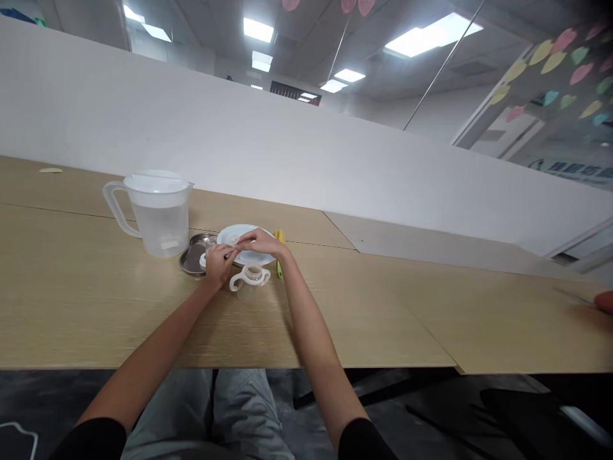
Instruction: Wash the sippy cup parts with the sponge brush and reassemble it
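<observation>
Two bare forearms reach over the front edge of the bench [364, 332], and between them, on the near side of the hands, stands a clear bottle [246, 292] with a white two-handled collar [251, 280]. It appears upright, its long axis vertical and its open mouth facing up; the handles spread to left and right, roughly along the bench edge. The left hand [220, 264] is just beside the left handle, while the right hand [258, 241] arches over on the far side of the mouth. Neither hand seems to touch the bottle.

Beyond it, the two sets of fingertips meet over the near left part of a white plate [261, 258]. The left fingers are curled in, the right ones stretched towards them and bent down; something small may be pinched there, but I cannot tell what. A white piece [203, 260] shows against the outer side of the left hand, over the round metal tray [188, 260]; whether it is held is unclear. A yellow and green item [280, 237] lies just to the right of the plate, partly hidden by the right wrist. Past the tray, further left, stands a large translucent pitcher [165, 223], handle pointing left, and behind everything runs a white partition [268, 160].
</observation>
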`<state>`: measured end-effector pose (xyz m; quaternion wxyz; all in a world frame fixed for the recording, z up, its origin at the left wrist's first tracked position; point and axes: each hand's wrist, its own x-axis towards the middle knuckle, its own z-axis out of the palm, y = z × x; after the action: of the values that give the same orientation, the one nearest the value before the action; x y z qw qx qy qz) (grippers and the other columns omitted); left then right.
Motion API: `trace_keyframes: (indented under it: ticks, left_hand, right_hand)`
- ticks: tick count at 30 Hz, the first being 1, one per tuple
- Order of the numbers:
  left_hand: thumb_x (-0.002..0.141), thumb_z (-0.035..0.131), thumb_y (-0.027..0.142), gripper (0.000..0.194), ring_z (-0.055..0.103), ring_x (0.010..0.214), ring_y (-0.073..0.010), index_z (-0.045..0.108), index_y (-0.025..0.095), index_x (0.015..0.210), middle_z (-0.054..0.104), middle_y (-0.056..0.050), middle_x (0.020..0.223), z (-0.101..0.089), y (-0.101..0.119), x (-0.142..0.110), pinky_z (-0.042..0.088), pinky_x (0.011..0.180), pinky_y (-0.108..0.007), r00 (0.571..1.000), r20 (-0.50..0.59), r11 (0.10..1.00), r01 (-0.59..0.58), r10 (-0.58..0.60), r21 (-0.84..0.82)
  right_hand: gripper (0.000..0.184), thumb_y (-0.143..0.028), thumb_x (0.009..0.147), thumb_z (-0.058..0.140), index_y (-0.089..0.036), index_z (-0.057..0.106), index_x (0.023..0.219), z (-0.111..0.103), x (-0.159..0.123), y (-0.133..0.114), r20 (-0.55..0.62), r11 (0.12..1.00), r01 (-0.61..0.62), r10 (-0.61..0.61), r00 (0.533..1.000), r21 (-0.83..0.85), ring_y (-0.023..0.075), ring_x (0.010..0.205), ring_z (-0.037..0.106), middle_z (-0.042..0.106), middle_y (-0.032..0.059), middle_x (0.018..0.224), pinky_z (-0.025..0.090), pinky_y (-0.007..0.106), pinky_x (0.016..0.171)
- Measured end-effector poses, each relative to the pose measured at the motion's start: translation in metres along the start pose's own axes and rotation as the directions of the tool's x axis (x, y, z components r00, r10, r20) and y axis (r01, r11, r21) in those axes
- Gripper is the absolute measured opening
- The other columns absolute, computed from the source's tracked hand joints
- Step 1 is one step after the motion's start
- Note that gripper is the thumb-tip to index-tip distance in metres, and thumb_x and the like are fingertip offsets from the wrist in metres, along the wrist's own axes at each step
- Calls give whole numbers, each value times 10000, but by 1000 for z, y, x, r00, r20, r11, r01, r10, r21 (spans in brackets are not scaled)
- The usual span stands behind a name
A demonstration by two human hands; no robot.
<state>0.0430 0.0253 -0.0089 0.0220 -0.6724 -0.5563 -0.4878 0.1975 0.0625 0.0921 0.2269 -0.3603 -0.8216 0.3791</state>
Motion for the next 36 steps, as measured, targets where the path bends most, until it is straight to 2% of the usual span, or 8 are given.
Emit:
trace_keyframes:
  ticks: [4,9,14,18,23,28,33,36]
  left_hand:
    - [911,465,439,353,604,885,-219,730,229,809,723,-34,882,0,0,1,400,833,-372,1000,6,1000,-9,9,-12]
    - [925,450,420,348,600,906,-225,732,216,920,716,-55,927,-9,6,0,416,840,-384,999,8,996,-47,47,-71]
    - [964,368,402,408,583,940,-216,705,180,1026,686,-81,981,-35,22,-16,428,857,-373,988,-151,983,-43,16,-181]
    - [969,347,404,407,584,975,-209,637,195,1162,679,-77,1034,-50,33,-33,402,908,-384,982,-29,943,-189,189,-274]
    - [884,456,569,589,530,1120,-264,489,208,1347,649,-97,1176,-43,36,-42,334,975,-420,933,146,927,-288,328,-242]
    - [823,519,625,669,520,1130,-277,497,192,1332,639,-106,1191,-33,35,-45,316,977,-419,931,164,940,-301,327,-162]
    - [795,584,589,618,525,1131,-272,543,210,1281,660,-88,1157,-33,38,-45,312,986,-419,935,192,953,-280,297,-113]
    - [784,603,583,565,525,1136,-274,582,227,1222,668,-76,1144,-34,39,-44,316,986,-418,938,207,959,-262,278,-105]
  right_hand:
    - [194,-315,723,685,-126,706,761,4,1,-2,-12,997,30,-29,1000,67,129,765,603,699,12,744,437,245,771]
    - [149,-268,775,614,-131,661,741,4,8,8,-70,994,27,-20,997,106,113,767,592,702,23,768,427,225,745]
    - [175,-238,826,547,-132,686,836,-4,9,14,-191,992,-65,43,981,-109,93,647,535,703,12,731,379,200,639]
    - [152,-225,804,610,-149,728,861,-7,6,16,-269,923,-186,94,958,-338,101,640,537,699,14,713,365,203,618]
    - [142,-227,801,647,-179,753,882,0,6,19,-263,782,-285,159,951,-554,135,781,617,735,48,861,403,214,690]
    - [156,-226,807,640,-174,758,894,15,11,20,-204,671,-275,185,961,-688,198,911,655,742,100,945,426,255,775]
    - [130,-160,747,682,-153,762,851,24,13,21,-163,665,-240,176,971,-707,244,950,653,736,156,955,428,295,821]
    - [125,-183,776,659,-174,766,839,25,12,23,-127,692,-194,148,981,-695,216,895,657,744,128,929,428,275,786]
